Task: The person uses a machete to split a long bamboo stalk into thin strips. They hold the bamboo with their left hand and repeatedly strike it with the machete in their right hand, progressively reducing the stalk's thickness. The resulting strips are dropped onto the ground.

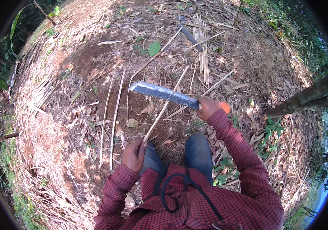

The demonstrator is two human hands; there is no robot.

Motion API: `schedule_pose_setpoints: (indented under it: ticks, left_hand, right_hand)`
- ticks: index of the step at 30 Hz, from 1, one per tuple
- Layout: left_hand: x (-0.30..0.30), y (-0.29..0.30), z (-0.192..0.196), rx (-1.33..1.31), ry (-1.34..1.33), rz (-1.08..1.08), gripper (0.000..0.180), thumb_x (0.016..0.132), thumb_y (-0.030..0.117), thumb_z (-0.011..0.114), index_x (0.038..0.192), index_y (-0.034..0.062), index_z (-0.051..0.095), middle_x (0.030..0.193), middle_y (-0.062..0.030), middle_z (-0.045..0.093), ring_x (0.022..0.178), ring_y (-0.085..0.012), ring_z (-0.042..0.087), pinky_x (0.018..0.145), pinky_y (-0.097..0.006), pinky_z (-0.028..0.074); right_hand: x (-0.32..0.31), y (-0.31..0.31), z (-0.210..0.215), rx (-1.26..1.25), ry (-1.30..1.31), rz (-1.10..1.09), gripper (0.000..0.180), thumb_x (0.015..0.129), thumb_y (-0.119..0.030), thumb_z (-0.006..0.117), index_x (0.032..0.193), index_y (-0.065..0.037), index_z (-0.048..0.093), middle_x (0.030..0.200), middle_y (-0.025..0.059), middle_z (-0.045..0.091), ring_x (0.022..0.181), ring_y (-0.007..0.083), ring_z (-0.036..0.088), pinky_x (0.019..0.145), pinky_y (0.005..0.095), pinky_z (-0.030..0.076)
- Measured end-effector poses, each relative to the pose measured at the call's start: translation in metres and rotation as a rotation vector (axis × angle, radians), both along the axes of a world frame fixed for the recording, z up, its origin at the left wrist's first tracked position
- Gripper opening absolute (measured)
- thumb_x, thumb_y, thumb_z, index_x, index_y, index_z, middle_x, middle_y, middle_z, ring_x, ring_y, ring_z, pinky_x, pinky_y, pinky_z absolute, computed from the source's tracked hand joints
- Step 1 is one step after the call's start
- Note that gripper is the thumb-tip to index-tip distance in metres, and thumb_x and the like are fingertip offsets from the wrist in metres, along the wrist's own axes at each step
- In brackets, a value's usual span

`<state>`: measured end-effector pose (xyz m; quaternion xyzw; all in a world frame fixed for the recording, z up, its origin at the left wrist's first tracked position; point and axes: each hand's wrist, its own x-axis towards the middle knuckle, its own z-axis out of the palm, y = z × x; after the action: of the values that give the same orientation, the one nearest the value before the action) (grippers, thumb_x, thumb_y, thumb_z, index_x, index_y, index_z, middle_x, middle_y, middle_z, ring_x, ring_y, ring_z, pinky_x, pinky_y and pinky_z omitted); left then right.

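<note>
My right hand (208,108) is closed round the orange handle of a machete (164,93), whose broad dark blade points to the left. Its pale, worn tip lies over the leaf litter. In my left hand (134,154), near my left knee, the lower end of a thin pale split strip (166,103), which looks like bamboo, is gripped. The strip slants up and to the right and meets the blade near its middle. Whether the edge bites into it I cannot tell. Two similar loose strips (116,115) lie on the ground left of my hands.
A bundle of pale strips (203,57) lies ahead, with a second dark long-handled tool (190,37) beside it. More strips (43,94) are piled at the left. A tree trunk (302,101) stands at the right. Dry leaves cover the ground.
</note>
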<state>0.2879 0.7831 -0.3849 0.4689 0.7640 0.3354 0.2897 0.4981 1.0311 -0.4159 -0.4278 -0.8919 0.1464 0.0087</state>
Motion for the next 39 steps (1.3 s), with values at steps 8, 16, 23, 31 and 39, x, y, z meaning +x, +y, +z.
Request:
schedule_pose_setpoints:
  ticks: [8, 16, 23, 31, 39]
  left_hand:
    - [-0.001, -0.014, 0.01, -0.068, -0.051, -0.026, 0.019, 0.088, 0.015, 0.053, 0.1, 0.0021, 0.058, 0.063, -0.0146, 0.057, 0.052, -0.0222, 0.057, 0.052, -0.032, 0.044]
    - [-0.028, -0.035, 0.021, -0.158, 0.117, 0.117, 0.027, 0.09, 0.024, 0.048, 0.1, 0.0014, 0.06, 0.067, -0.0164, 0.06, 0.061, -0.0257, 0.061, 0.057, -0.035, 0.047]
    - [-0.024, 0.019, -0.014, -0.095, 0.209, 0.155, 0.025, 0.086, 0.029, 0.053, 0.095, 0.0085, 0.064, 0.071, -0.0166, 0.061, 0.063, -0.0322, 0.061, 0.057, -0.038, 0.047]
    - [-0.016, 0.012, -0.004, -0.06, 0.204, 0.151, 0.027, 0.086, 0.028, 0.054, 0.097, 0.0063, 0.065, 0.076, -0.0184, 0.063, 0.067, -0.0317, 0.063, 0.06, -0.036, 0.049]
    - [-0.013, -0.016, -0.006, 0.02, 0.122, 0.132, 0.024, 0.086, 0.02, 0.056, 0.096, -0.0006, 0.064, 0.072, -0.0155, 0.062, 0.065, -0.0215, 0.06, 0.06, -0.031, 0.045]
  right_hand:
    - [0.027, 0.056, 0.004, -0.009, -0.161, -0.184, 0.034, 0.074, -0.023, 0.063, 0.104, -0.008, 0.053, 0.08, 0.0098, 0.063, 0.077, 0.0272, 0.062, 0.074, 0.0387, 0.05]
    - [0.065, 0.077, -0.002, 0.029, 0.015, -0.537, 0.035, 0.075, -0.025, 0.06, 0.104, -0.007, 0.056, 0.082, 0.0148, 0.064, 0.079, 0.0273, 0.063, 0.077, 0.0378, 0.05]
    - [0.005, -0.05, 0.006, 0.013, 0.12, 0.135, 0.033, 0.068, -0.019, 0.067, 0.092, -0.007, 0.048, 0.076, 0.011, 0.057, 0.069, 0.0295, 0.06, 0.062, 0.0388, 0.05]
    - [-0.007, -0.045, -0.008, 0.003, 0.092, 0.14, 0.035, 0.069, -0.021, 0.067, 0.096, -0.008, 0.048, 0.081, 0.0109, 0.058, 0.076, 0.0297, 0.06, 0.065, 0.0414, 0.048]
    - [0.021, 0.029, -0.015, -0.119, -0.098, -0.18, 0.042, 0.071, -0.028, 0.066, 0.106, -0.01, 0.051, 0.082, 0.0141, 0.063, 0.082, 0.0289, 0.062, 0.074, 0.0418, 0.049]
